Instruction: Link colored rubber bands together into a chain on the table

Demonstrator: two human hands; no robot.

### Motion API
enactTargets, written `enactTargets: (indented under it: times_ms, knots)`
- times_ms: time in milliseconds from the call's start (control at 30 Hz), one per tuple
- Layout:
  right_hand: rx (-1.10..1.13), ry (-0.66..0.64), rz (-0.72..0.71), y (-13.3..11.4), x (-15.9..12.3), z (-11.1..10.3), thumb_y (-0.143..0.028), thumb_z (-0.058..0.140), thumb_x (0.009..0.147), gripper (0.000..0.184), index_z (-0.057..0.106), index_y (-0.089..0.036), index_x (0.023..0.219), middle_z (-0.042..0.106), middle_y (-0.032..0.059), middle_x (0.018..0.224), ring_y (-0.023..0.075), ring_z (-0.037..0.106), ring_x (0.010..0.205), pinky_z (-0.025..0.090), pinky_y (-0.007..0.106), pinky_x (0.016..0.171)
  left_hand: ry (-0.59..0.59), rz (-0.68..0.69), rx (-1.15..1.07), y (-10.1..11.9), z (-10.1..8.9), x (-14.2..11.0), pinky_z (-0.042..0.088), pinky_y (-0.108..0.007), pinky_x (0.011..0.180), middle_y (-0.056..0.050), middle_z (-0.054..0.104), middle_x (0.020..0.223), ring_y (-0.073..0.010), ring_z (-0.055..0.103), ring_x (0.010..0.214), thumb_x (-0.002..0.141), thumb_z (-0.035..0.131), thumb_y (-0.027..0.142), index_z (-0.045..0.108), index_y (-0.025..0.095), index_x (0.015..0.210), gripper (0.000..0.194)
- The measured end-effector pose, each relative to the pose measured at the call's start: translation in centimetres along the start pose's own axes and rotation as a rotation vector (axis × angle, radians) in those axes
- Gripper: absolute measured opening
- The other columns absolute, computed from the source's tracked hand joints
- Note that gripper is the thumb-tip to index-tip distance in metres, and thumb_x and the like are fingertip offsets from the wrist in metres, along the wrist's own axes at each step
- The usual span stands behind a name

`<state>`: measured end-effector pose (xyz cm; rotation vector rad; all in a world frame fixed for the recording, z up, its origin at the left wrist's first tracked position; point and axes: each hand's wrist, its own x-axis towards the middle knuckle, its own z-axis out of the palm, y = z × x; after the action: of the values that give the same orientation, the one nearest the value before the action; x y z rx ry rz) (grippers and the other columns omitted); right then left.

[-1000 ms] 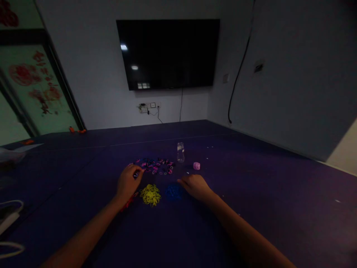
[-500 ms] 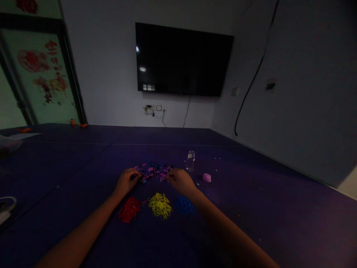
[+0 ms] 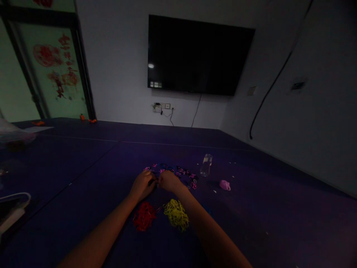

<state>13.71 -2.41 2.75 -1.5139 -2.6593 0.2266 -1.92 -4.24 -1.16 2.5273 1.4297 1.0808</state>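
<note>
My left hand (image 3: pixel 143 185) is at the near left edge of a scattered pile of mixed pink, blue and black rubber bands (image 3: pixel 181 172). Its fingers are pinched, and what is between them is too small to make out. Close beside it, my right hand (image 3: pixel 168 181) has its fingers curled together over the same pile; anything in them is hidden. Nearer to me lie a heap of red rubber bands (image 3: pixel 144 216) and a heap of yellow rubber bands (image 3: pixel 176 214). My right forearm mostly covers the blue rubber bands (image 3: pixel 208 210).
Behind the pile, to the right, stands a clear bottle (image 3: pixel 206 165). A crumpled pink thing (image 3: pixel 224 185) lies near it on the purple surface (image 3: pixel 267 216). White scraps are scattered about. A white cable (image 3: pixel 21 194) and a plastic bag (image 3: pixel 15 134) are at far left.
My right hand has moved left from the blue heap, across the mixed pile, to beside my left hand. The left hand stays at the pile's edge. The camera view has shifted.
</note>
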Motion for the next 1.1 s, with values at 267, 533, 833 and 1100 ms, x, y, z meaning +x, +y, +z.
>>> enactTargets:
  times_ms: [267, 533, 833, 1100]
  knots:
    - [0.003, 0.014, 0.019, -0.6, -0.4, 0.2, -0.017, 0.05, 0.084, 0.026, 0.072, -0.01, 0.096, 0.072, 0.0161, 0.098, 0.0225, 0.067, 0.093, 0.045, 0.024, 0.073, -0.018, 0.036, 0.038, 0.5, -0.1, -0.2, 0.047, -0.032, 0.076, -0.007, 0.065, 0.083, -0.0199, 0.059, 0.084, 0.08, 0.055, 0.018, 0.064, 0.019, 0.075, 0.01]
    - [0.017, 0.083, 0.148, 3.6, 0.0, -2.9, -0.004, 0.047, 0.076, 0.031, 0.074, -0.013, 0.089, 0.073, 0.0113, 0.093, 0.017, 0.067, 0.088, 0.043, 0.019, 0.072, -0.02, 0.086, 0.027, 0.9, -0.4, -0.5, 0.047, -0.034, 0.078, -0.007, 0.065, 0.087, -0.0208, 0.059, 0.086, 0.084, 0.054, 0.025, 0.066, 0.02, 0.082, 0.013]
    - [0.048, 0.161, 0.236, 6.5, -0.2, -3.1, -0.004, 0.049, 0.075, 0.031, 0.074, -0.014, 0.09, 0.073, 0.0106, 0.095, 0.0173, 0.066, 0.092, 0.042, 0.019, 0.074, -0.067, 0.077, 0.134, 0.6, 0.0, -0.4, 0.046, -0.033, 0.074, -0.008, 0.064, 0.085, -0.0207, 0.058, 0.082, 0.085, 0.053, 0.018, 0.065, 0.017, 0.079, 0.013]
    - [0.114, 0.188, 0.217, 4.9, 0.6, -1.5, -0.004, 0.049, 0.076, 0.026, 0.071, -0.015, 0.086, 0.072, 0.0091, 0.09, 0.0154, 0.065, 0.085, 0.04, 0.019, 0.069, 0.002, 0.056, 0.131, 0.0, 0.1, -0.5, 0.047, -0.032, 0.073, -0.007, 0.065, 0.082, -0.0193, 0.059, 0.08, 0.085, 0.047, 0.013, 0.066, 0.018, 0.08, 0.02]
